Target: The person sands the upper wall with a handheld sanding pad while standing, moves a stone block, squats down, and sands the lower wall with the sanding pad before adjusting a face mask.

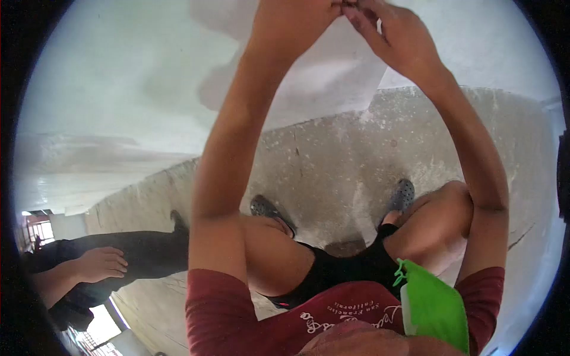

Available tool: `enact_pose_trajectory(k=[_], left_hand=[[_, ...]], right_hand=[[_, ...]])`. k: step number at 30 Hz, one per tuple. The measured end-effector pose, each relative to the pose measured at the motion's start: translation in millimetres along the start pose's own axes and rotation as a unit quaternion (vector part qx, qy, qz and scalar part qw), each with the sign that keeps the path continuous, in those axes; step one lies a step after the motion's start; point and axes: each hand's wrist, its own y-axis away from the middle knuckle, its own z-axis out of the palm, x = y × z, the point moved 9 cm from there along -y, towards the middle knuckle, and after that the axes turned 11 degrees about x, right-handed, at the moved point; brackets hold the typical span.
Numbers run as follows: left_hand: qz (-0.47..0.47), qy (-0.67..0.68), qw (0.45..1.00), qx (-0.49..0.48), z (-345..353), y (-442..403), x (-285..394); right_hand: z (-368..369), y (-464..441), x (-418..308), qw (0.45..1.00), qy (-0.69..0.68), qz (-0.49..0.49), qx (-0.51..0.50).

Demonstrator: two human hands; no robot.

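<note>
Both arms reach up to a pale white wall [136, 77]. My left hand [303, 21] is partly cut off by the top edge, and its fingers bend in toward the right ones. My right hand [407, 38] is closed, with thumb and fingers drawn together against the left fingertips. Whatever the fingers pinch between them is too small and too near the frame edge to make out. Shadows of the arms fall on the wall behind them.
Below the wall lies a stained concrete floor [332, 154]. My feet in grey clogs [404, 193] stand apart on it. At left another person sits close by in dark trousers [148, 252], a hand [101, 264] on the leg. A green face mask [436, 305] hangs at my chest.
</note>
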Motion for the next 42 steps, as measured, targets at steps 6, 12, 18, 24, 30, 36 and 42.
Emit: enact_pose_trajectory(k=[6,12,18,24,30,36,42], left_hand=[[-0.012,-0.028,0.998,-0.055,24,10,0],[-0.043,0.005,0.991,-0.126,46,19,-6],[-0.073,0.005,0.984,-0.163,45,23,-4],[-0.099,-0.015,0.97,-0.221,41,30,4],[-0.107,-0.001,0.961,-0.255,46,44,-6],[-0.123,0.023,0.94,-0.316,54,61,-13],[-0.159,0.045,0.948,-0.271,29,35,-7]], right_hand=[[19,24,36,0.993,-0.05,0.087,0.056],[42,44,53,0.902,-0.278,0.327,-0.045],[54,57,61,0.798,-0.387,0.45,-0.106],[66,64,64,0.74,-0.447,0.482,-0.144],[84,79,62,0.688,-0.468,0.514,-0.208],[99,88,65,0.709,-0.417,0.528,-0.211],[68,55,60,0.794,-0.4,0.43,-0.159]])
